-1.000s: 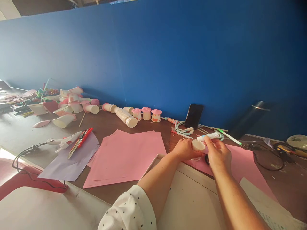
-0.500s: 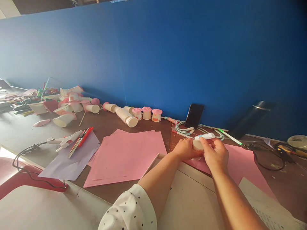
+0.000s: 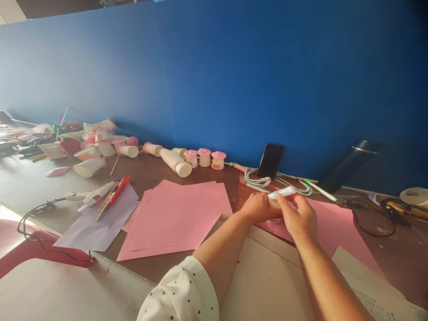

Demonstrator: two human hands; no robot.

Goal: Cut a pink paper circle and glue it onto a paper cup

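Note:
My left hand (image 3: 257, 207) is closed around a small paper cup (image 3: 273, 203), mostly hidden by the fingers. Pinched between the thumb and fingers of my right hand (image 3: 301, 218) is a white glue stick (image 3: 285, 192), lying slantwise across the top of the cup. Whether its tip touches the cup, I cannot tell. Beneath both hands lies a pink sheet (image 3: 337, 227). A stack of pink paper (image 3: 180, 218) is to the left of my left forearm.
Along the blue partition (image 3: 214, 80) stand three cups with pink roofs (image 3: 204, 157), beside a nested cup stack (image 3: 174, 161). A phone (image 3: 271, 160) leans there, near a dark bottle (image 3: 351, 162). At left are a glue gun (image 3: 90, 195), a red utility knife (image 3: 113, 196) and piled cups (image 3: 90, 166).
The glue stick has shifted slightly left and down over the cup and is now more tilted. My right hand has moved with it; my left hand stays almost in place.

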